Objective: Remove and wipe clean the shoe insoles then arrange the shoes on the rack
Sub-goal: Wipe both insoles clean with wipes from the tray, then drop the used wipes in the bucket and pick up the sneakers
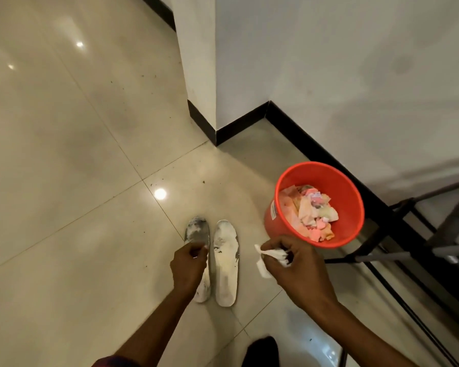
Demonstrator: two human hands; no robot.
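Right hand (297, 263): pinched a crumpled white tissue (273, 254). Left hand (188, 263): curled onto a grey-smudged white insole (196, 230), flat on the glossy cream tiled floor (64, 181), a cleaner white insole (226, 263) just beside it. Orange plastic bucket (329, 178) of paper scraps, near the right hand.

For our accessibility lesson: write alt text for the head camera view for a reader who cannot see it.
A person's left hand grips the left insole, lying beside the right insole on a tiled floor, while the right hand pinches a crumpled tissue. An orange bin of paper scraps stands beside them.
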